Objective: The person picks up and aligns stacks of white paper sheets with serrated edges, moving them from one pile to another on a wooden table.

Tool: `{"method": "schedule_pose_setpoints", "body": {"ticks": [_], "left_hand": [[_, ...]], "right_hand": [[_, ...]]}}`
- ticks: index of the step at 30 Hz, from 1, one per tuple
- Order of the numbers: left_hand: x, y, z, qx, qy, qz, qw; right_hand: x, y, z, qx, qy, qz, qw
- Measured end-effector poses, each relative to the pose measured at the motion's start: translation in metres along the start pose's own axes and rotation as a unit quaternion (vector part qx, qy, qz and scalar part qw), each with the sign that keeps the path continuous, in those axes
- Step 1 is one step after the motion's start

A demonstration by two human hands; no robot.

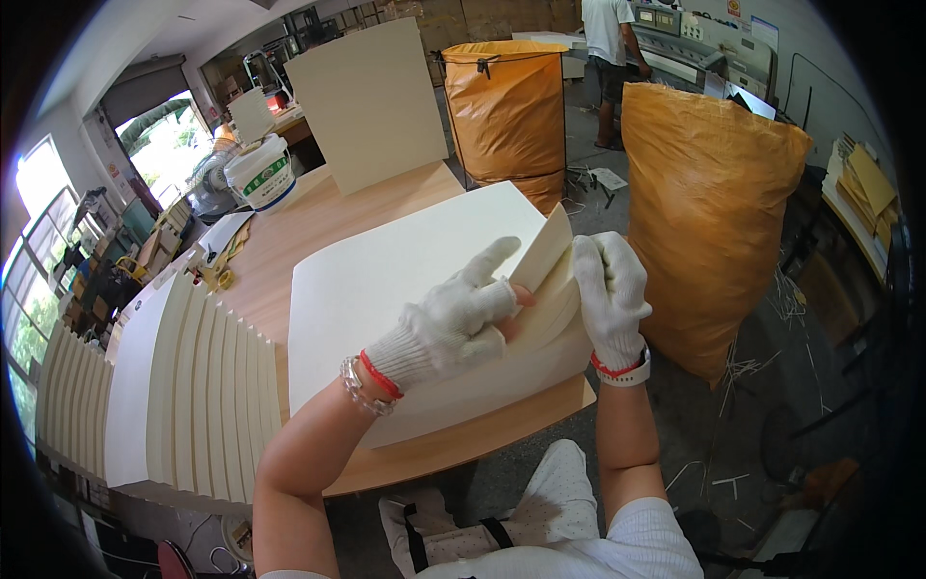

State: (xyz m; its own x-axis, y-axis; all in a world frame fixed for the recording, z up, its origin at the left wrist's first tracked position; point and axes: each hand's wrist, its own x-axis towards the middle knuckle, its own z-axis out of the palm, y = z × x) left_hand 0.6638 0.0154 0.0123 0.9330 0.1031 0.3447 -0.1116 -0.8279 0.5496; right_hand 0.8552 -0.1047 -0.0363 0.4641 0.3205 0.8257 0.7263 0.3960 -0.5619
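Observation:
A large white cardboard sheet (pixel 386 261) lies before me on the table, with raised, layered flaps (pixel 542 253) along its right side. My left hand (pixel 449 323), in a white knit glove with some fingertips bare, rests over the sheet. Its index finger stretches out while the other fingers curl at the edge of the flaps. My right hand (pixel 612 294), also gloved, is closed at the outer end of the flaps and appears to pinch their edge. Its fingertips are partly hidden.
Stacked white cardboard pieces (pixel 203 386) stand at the left. A tall white board (pixel 371 106) and a white bucket (pixel 260 174) are on the wooden table (pixel 270 227). Two orange sacks (pixel 709 212) stand to the right. Farther back, a person (pixel 608 58) stands by a machine.

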Motion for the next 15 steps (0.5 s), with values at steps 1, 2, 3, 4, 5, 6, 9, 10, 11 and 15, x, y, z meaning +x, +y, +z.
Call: {"method": "schedule_pose_setpoints", "body": {"ticks": [1,2,3,4,5,6,9,10,11,15], "left_hand": [[0.0,0.001,0.003,0.015,0.017,-0.008,1.0],[0.0,0.004,0.007,0.031,0.033,-0.016,0.999],[0.001,0.006,0.01,0.047,0.05,-0.025,0.997],[0.001,0.005,0.01,0.049,0.049,-0.028,0.997],[0.001,0.005,0.01,0.051,0.048,-0.031,0.997],[0.001,0.004,0.01,0.053,0.047,-0.034,0.997],[0.0,0.004,0.008,0.03,0.058,-0.004,0.998],[0.001,0.004,0.006,0.042,0.034,0.001,0.999],[0.002,0.004,0.003,0.055,0.01,0.005,0.998],[0.004,-0.002,0.002,0.052,-0.02,-0.005,0.998]], "right_hand": [[0.0,0.001,0.001,0.002,0.004,-0.005,1.0],[0.0,0.001,0.001,0.005,0.009,-0.009,1.0],[-0.001,0.003,0.001,0.002,0.011,-0.012,1.0],[-0.002,0.005,0.001,-0.001,0.013,-0.016,1.0],[-0.002,0.006,0.001,-0.004,0.014,-0.019,1.0],[-0.002,0.005,0.002,-0.001,0.024,-0.03,0.999],[-0.003,0.001,0.003,0.006,0.034,-0.039,0.999],[-0.002,-0.002,0.002,0.009,0.026,-0.025,0.999],[-0.001,-0.004,0.001,0.013,0.017,-0.01,1.0],[-0.001,-0.001,0.002,0.002,0.021,-0.003,1.0]]}}
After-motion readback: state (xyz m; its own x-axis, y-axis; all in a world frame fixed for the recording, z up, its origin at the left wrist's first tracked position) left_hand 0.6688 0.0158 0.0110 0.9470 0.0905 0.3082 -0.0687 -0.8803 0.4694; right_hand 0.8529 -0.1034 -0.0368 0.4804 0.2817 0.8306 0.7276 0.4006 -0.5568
